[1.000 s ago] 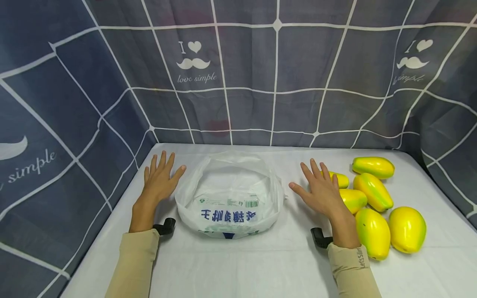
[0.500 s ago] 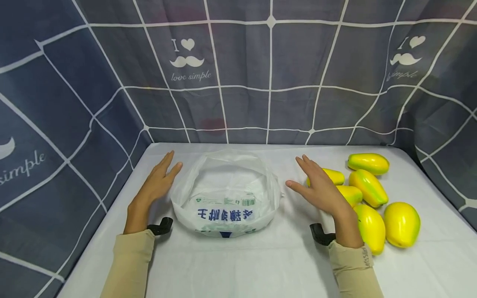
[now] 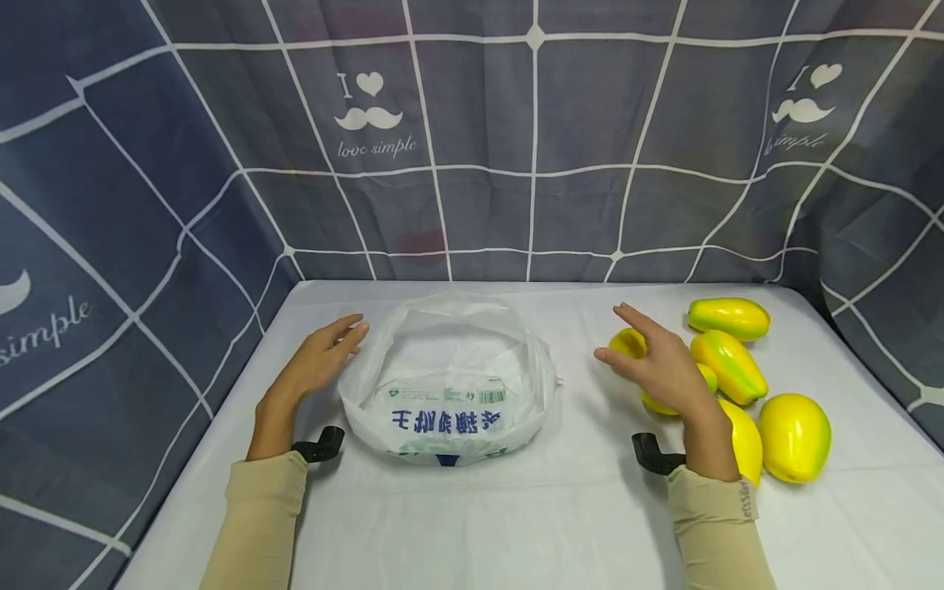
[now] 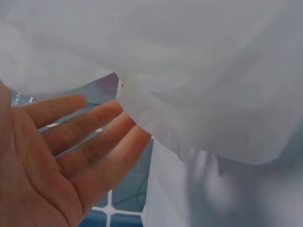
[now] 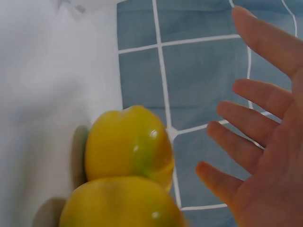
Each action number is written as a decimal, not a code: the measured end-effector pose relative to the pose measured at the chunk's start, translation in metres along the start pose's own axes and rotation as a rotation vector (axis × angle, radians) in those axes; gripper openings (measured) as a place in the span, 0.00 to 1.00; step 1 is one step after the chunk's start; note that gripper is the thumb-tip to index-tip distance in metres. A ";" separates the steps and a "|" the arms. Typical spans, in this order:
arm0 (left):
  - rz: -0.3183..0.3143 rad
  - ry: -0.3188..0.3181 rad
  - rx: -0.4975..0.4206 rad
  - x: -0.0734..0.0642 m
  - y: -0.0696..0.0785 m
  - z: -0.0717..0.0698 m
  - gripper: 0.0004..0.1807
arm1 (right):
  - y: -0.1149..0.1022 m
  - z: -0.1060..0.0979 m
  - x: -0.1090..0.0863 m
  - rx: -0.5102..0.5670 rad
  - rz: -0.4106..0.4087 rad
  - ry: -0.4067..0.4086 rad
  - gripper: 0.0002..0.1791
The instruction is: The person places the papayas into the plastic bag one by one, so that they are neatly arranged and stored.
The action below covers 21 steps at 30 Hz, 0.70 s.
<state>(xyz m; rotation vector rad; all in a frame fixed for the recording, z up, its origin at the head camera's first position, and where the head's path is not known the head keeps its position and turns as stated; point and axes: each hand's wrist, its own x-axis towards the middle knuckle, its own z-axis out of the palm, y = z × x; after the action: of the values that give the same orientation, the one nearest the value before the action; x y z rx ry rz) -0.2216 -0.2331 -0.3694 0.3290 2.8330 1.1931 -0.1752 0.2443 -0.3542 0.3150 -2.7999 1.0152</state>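
Left hand (image 3: 313, 360): fingers loosely extended, holding nothing, just beside the bag; contact cannot be told, since in its wrist view the fingertips overlap the white film. A careless push inward could fold the side over.
Left wrist mount (image 3: 324, 445): juts toward the bag and, I judge, might nudge it or catch the film if the forearm swings right.
Plastic bag (image 3: 446, 422): sits on the desk (image 3: 457, 524) between the hands, mouth spread upward, rim soft and crumpled. It looks limp enough to sag or slide, especially if one side is tugged unsupported.
Right hand (image 3: 667, 365): wide, thumb apart from the fingers, holding nothing, over the near edge of the fruit group.
Nearest fruit (image 3: 627, 342): partly covered by that hand in the head view; smooth and glossy, so a fingertip-only pinch could let it slip.
Round fruit (image 3: 795, 438): beyond the right wrist, beside another fruit; a bump from the forearm could set it rolling.
Rear fruit (image 3: 728, 318): farthest back; overreaching for it could knock those in front.
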 end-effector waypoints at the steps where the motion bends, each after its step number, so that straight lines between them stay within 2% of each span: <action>1: 0.004 0.000 0.003 0.000 0.001 0.000 0.38 | 0.002 0.000 0.001 0.000 0.005 0.009 0.45; 12: 0.006 -0.010 0.028 0.002 0.004 0.003 0.37 | 0.025 0.004 0.001 0.047 0.067 0.040 0.43; 16: -0.006 -0.021 0.034 0.002 0.004 0.003 0.37 | 0.029 0.003 0.001 0.058 0.060 0.053 0.42; 21: -0.012 -0.011 0.044 0.002 0.002 0.003 0.35 | 0.029 0.000 0.003 0.018 0.053 0.038 0.40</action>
<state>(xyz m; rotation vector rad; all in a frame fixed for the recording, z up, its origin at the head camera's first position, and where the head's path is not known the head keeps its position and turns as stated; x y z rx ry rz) -0.2225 -0.2293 -0.3703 0.3193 2.8510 1.1249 -0.1856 0.2658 -0.3715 0.2221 -2.7803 1.0472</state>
